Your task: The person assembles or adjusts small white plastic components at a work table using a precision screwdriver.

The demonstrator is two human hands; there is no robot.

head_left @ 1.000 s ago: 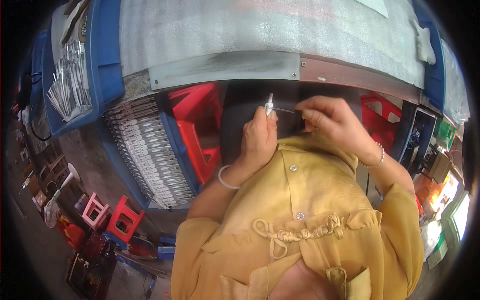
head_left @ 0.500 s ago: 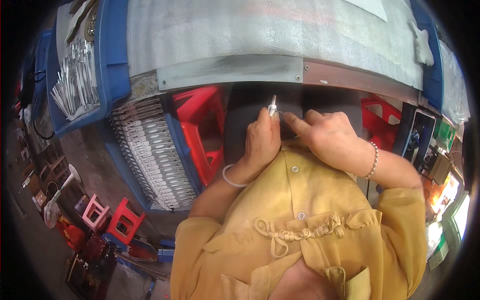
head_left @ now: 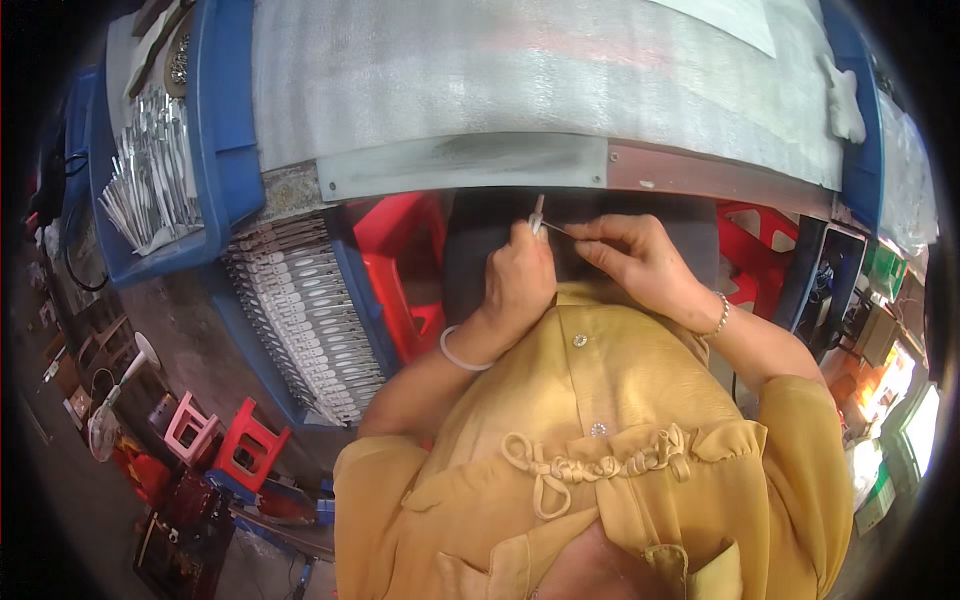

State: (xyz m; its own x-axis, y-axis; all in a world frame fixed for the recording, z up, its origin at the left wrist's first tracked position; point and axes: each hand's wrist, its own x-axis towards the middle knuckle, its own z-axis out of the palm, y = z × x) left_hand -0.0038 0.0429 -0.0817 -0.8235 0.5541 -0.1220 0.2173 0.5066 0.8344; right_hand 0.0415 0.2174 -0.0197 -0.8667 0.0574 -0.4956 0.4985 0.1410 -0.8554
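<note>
Upright in my left hand (head_left: 521, 275) is a small slim white piece with a narrow, darker tip; its lower part is hidden by my fingers, which are closed round it. From the right, my right hand (head_left: 645, 260) pinches a thin metal rod (head_left: 557, 230) between thumb and fingers. The rod's far end meets the side of the white piece (head_left: 537, 217), just above my left fingertips. Whether it goes in or only touches, I cannot tell. Both hands are over my lap, just short of the table edge.
A padded whitish table (head_left: 540, 80) with a metal front strip (head_left: 460, 163) lies ahead. At left, a blue bin (head_left: 228, 130) holds many thin silver pieces; below it, a blue crate (head_left: 365, 300) holds rows of white-and-metal pieces. Red stools (head_left: 385, 225) stand beside my legs.
My right hand has drawn back slightly to the right and its fingers have straightened into a pinch, leaving the rod in plain sight. The white piece has tilted a little and shifted left.
</note>
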